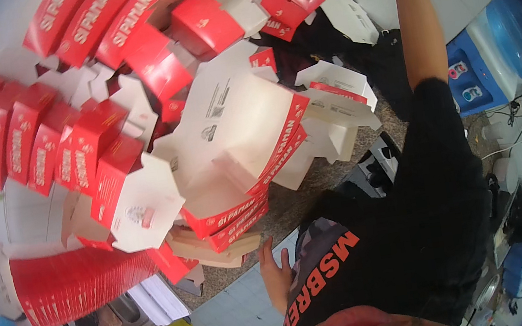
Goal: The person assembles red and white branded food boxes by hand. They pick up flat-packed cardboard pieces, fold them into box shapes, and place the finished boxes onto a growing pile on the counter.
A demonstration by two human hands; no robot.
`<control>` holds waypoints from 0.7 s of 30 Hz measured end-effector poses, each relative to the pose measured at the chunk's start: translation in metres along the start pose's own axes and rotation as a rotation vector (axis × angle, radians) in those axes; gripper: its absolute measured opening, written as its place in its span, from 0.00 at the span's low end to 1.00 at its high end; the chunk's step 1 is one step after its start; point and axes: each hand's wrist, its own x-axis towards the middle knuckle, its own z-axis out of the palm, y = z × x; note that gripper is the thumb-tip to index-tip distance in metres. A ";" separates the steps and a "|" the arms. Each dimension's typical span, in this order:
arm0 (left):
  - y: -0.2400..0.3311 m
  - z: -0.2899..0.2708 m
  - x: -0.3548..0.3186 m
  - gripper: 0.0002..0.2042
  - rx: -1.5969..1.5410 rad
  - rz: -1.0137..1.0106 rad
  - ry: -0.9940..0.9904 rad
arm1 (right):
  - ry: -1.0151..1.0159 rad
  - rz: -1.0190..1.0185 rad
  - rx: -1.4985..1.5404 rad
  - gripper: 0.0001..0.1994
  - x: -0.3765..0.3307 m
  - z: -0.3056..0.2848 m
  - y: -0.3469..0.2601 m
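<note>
Left hand (277,274) open, empty, just below the stacked red-and-white cartons (229,217).
Right hand out of view; light, stiff, crushable card, best gripped by folded edges.

Your count, head view:
- Folded red boxes in row, left side (17,140): about seven.
- Red boxes in row, top (97,19): about four.
- Nested open boxes in centre stack (235,166): four or so; exact number hard to tell.
- Bundle of flat red blanks, lower left (81,285): one, sheets too many to count.
- Loose open boxes scattered top right (332,96): several, uncountable.
- Water jug (516,34): one.
- Hand in view (277,274): one.
</note>
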 end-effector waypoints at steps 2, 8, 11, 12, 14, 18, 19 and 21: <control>-0.004 -0.003 0.014 0.23 0.011 0.008 -0.132 | -0.219 0.336 -0.319 0.27 -0.101 -0.045 0.108; -0.006 0.001 0.033 0.22 0.083 -0.021 -0.250 | -0.822 0.778 -0.479 0.37 -0.325 0.006 0.189; -0.003 -0.006 0.035 0.22 0.100 -0.009 -0.163 | -0.669 0.820 -0.621 0.20 -0.314 0.014 0.205; -0.006 -0.009 0.034 0.21 0.104 -0.008 -0.108 | -0.552 0.833 -0.648 0.19 -0.300 0.013 0.207; -0.018 -0.011 0.030 0.18 0.071 -0.066 -0.032 | -0.382 0.793 -0.690 0.19 -0.276 0.003 0.225; -0.046 -0.012 0.021 0.11 -0.061 -0.041 0.142 | -0.225 0.543 -0.924 0.19 -0.254 -0.062 0.289; -0.064 -0.015 0.018 0.09 -0.117 -0.045 0.214 | -0.224 0.462 -0.959 0.19 -0.253 -0.078 0.288; -0.079 -0.002 0.010 0.08 -0.223 -0.138 0.477 | -0.140 0.319 -1.013 0.19 -0.237 -0.111 0.273</control>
